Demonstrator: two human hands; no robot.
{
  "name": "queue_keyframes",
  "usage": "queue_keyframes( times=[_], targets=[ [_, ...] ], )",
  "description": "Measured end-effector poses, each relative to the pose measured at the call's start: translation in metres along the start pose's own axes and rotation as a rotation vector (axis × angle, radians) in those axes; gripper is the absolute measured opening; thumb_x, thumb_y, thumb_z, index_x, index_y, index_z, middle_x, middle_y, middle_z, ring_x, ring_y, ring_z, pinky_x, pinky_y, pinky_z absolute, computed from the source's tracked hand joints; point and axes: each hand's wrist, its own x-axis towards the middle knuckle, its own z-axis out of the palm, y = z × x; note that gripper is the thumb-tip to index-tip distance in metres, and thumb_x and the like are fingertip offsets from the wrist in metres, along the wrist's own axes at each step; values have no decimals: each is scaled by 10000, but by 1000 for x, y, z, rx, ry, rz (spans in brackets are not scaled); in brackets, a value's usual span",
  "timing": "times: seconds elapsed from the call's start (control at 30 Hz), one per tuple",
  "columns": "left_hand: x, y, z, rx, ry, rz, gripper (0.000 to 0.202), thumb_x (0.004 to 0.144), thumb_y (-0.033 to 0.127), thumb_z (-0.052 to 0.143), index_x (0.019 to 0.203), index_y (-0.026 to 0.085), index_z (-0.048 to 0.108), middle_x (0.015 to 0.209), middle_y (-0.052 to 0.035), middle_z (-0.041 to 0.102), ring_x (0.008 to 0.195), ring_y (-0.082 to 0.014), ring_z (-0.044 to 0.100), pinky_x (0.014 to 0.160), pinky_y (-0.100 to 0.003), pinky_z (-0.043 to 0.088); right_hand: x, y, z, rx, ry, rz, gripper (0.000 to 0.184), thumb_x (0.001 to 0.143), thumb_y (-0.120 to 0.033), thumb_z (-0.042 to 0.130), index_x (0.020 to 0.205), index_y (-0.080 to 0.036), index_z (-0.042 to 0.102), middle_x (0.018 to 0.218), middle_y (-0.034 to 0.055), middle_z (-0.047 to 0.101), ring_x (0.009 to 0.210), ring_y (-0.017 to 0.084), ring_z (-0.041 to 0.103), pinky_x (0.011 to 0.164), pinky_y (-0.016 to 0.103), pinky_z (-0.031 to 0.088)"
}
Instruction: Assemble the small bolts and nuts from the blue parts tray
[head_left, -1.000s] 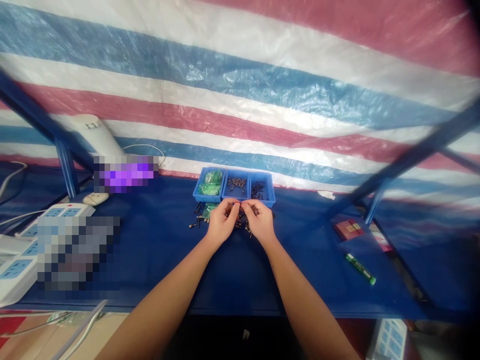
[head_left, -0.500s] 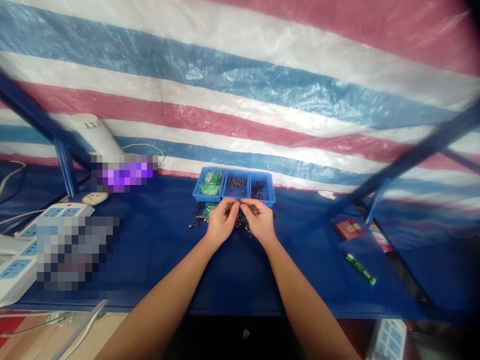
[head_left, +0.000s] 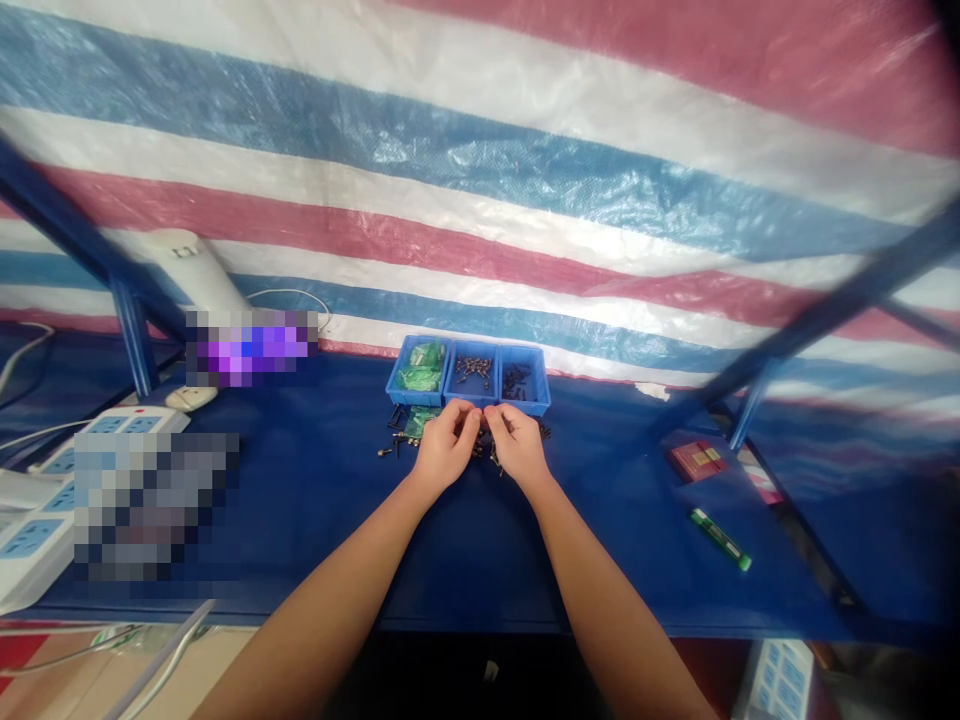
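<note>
My left hand (head_left: 448, 440) and my right hand (head_left: 517, 440) meet fingertip to fingertip just in front of three blue bins. Both are closed in a pinch; whatever sits between the fingers is too small or hidden to make out. Beneath and around them lie loose screws (head_left: 385, 453) and a green packet (head_left: 417, 422) on the blue table, partly covered by the hands. The left bin (head_left: 393, 388) holds green packets (head_left: 421, 368), the middle bin (head_left: 471, 393) brass-coloured screws (head_left: 474, 368), and the right bin (head_left: 534, 406) black screws (head_left: 516, 378).
On the left stand a white power strip (head_left: 120, 425) and a white cylinder (head_left: 196, 270) with cables. To the right lie a red box (head_left: 697, 460) and a green tube-like item (head_left: 720, 538). Blue metal posts (head_left: 131, 335) rise at both sides before a striped sheet (head_left: 480, 180).
My right hand has shifted slightly down and left, and its fingers are drawn in a little more. My left hand stays nearly in place. The bins and loose screws look the same.
</note>
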Motion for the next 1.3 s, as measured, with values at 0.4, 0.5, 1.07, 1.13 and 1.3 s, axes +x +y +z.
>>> queue_keyframes(
  times=[0.4, 0.5, 1.07, 1.13, 1.3],
  targets=[
    [2, 2, -2, -20, 53, -38, 318, 942, 416, 422, 765, 189, 558, 586, 26, 574, 526, -107, 532, 554, -213, 401, -1, -4, 1, -14, -30, -64, 224, 910, -360, 511, 892, -215, 682, 851, 28, 714, 756, 183, 658, 738, 299, 515],
    [1, 1, -2, 20, 54, -18, 369, 952, 410, 397, 689, 184, 523, 576, 23, 551, 526, -102, 512, 548, -211, 383, -3, -6, 2, -47, -52, -44, 272, 924, -402, 477, 849, -213, 657, 804, 18, 697, 712, 174, 643, 710, 288, 505],
    [0, 1, -2, -38, 63, 28, 251, 906, 403, 517, 969, 178, 606, 613, 23, 616, 534, -108, 572, 564, -212, 443, -1, 0, 6, 229, 46, 114, 345, 904, -473, 502, 711, -194, 568, 650, -8, 586, 588, 135, 535, 592, 258, 441],
    [-1, 2, -1, -56, 61, 40, 261, 903, 384, 531, 1050, 183, 608, 633, 17, 635, 544, -112, 589, 566, -215, 453, 0, 2, 5, 257, 40, 117, 345, 898, -475, 513, 701, -197, 567, 646, -7, 582, 588, 136, 530, 587, 258, 438],
    [-2, 2, -1, -81, 32, 67, 277, 901, 358, 543, 1110, 198, 630, 679, 4, 668, 572, -115, 615, 584, -217, 475, 2, 5, 5, 293, 2, 130, 345, 891, -480, 523, 696, -200, 571, 640, -9, 581, 580, 135, 528, 577, 258, 438]
  ],
)
